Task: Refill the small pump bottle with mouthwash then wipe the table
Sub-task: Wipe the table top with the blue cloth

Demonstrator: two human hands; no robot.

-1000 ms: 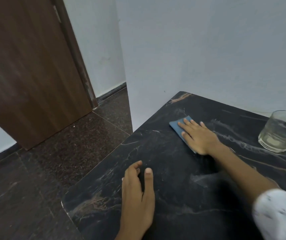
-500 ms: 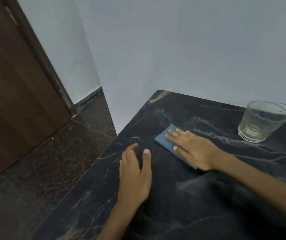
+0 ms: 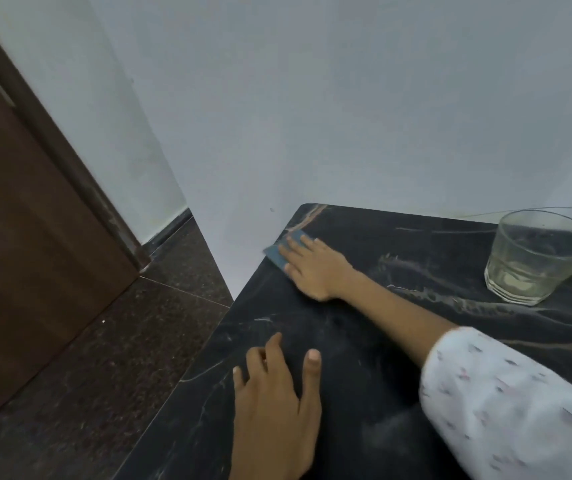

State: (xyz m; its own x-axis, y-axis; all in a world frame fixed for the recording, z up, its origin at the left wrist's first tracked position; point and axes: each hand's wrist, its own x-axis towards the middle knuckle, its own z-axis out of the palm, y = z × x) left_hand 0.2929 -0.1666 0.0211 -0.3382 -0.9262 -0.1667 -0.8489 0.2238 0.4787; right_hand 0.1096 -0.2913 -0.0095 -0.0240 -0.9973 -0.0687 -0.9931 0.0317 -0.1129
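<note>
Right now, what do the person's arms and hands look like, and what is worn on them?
Both hands are bare: the left hand and the right hand wear no gloves or rings. The right arm has a white sleeve with a small pinkish-grey print, pulled up the forearm.

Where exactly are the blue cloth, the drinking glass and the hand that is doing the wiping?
blue cloth (image 3: 276,255): head view, on the bare corner showing beyond the fingers.
drinking glass (image 3: 537,258): head view, on the middle of its clear side wall.
right hand (image 3: 315,270): head view, on the back of the hand, pressing flat on the cloth.
</note>
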